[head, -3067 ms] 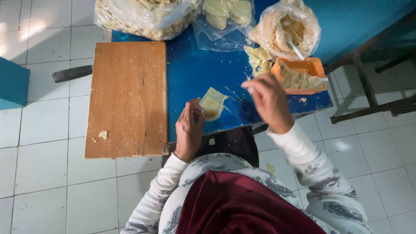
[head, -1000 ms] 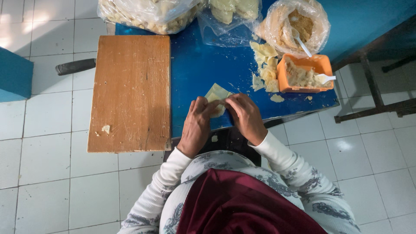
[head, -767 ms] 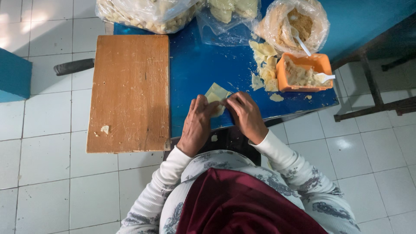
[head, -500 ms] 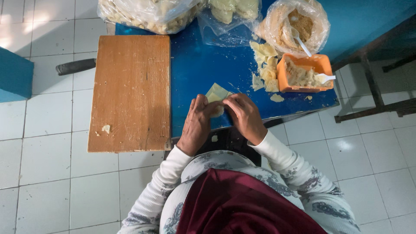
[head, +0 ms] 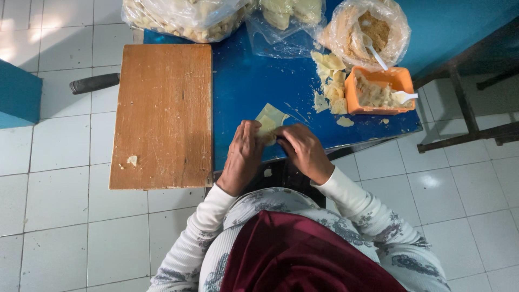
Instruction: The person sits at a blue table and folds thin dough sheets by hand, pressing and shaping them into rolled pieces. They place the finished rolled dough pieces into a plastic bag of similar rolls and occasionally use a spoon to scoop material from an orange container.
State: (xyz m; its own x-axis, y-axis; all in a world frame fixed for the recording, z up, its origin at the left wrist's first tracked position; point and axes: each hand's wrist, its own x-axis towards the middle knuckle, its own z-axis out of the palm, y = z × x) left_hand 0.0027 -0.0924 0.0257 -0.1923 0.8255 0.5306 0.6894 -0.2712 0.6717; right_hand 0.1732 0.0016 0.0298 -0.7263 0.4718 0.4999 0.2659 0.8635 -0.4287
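Pinching together, the left hand (head: 244, 154) and right hand (head: 303, 151) both grasp one thin pale-yellow dough wrapper (head: 268, 120) on the blue desk (head: 243, 81), near its front edge, so it folds flat; an orange plastic filling tub (head: 378, 92) stands close by.

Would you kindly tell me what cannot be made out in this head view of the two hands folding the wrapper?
- Near part of the pale dough wrapper: hidden under the left hand and right hand, so any filling is unseen.
- Fingertips of both hands: curled over the wrapper, grip unclear.
- Large clear bag at the top: cut off by the frame edge.
- Contents of the orange tub: too small to identify.
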